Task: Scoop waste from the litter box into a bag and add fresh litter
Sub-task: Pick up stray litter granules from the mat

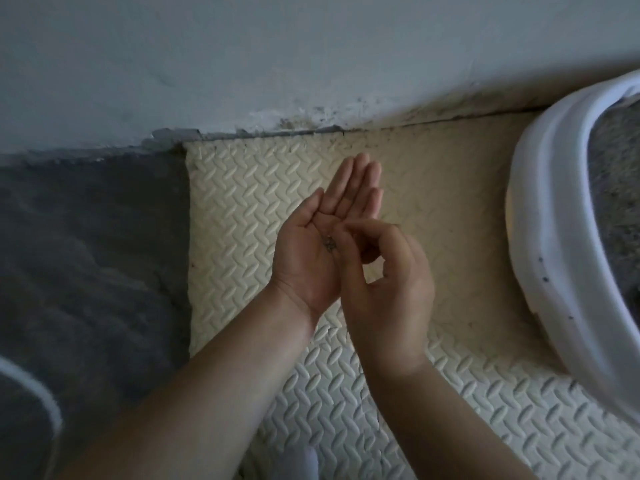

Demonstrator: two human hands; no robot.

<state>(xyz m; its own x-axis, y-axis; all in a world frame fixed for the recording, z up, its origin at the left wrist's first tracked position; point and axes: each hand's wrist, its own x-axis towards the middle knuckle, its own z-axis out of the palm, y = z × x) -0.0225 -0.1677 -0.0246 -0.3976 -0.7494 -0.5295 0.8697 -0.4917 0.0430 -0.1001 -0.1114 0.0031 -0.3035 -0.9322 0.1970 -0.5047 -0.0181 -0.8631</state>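
floor shot, no desk. cream foam mat (242, 202) with a raised tread pattern covers the middle and right, butted against a pale wall (277, 64). the wall base is scuffed with dark speckled stains along the joint. a dark grey rug (86, 254) lies left of the mat, edge to edge, with a white curved line (41, 393) at its lower left.

litter box (554, 220): white rim, cut off by the right edge of frame, sitting on the mat near the wall. grey litter (616, 188) inside.

left hand (311, 244): grip apart, palm up, fingers straight, above the mat. a few dark grains (329, 243) sit in the palm.

right hand (384, 289): grip together, fingers curled, thumb and forefinger tips meeting right at the grains. can't tell if a grain is pinched between them.
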